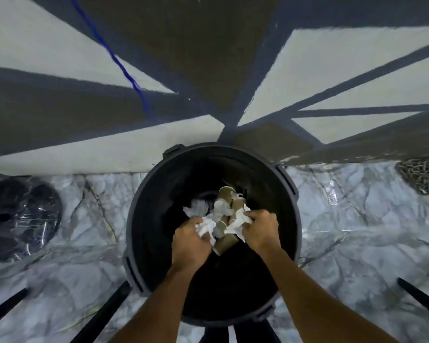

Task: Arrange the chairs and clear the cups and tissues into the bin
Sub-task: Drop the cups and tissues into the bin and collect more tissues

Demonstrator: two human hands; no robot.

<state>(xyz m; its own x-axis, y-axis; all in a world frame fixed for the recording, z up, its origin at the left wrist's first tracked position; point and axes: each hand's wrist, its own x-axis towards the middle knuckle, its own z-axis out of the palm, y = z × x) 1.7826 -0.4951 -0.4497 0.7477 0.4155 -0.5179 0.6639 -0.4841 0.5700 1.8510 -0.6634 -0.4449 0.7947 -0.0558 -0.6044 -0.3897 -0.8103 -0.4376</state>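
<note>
Both hands (191,240) (261,230) around cups (227,243), tissues (206,227) above bin (134,233); dark disc (22,219) left.

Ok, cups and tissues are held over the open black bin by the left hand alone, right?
Not quite. Both hands hold them: the head view shows the left hand and the right hand gripping the bundle of brown cups and white tissues from either side. The rest is right: they are over the open black bin.

Brown cups (229,233) and white tissues (206,227) over a black bin (144,219), on a grey-veined marble floor (357,219).
</note>
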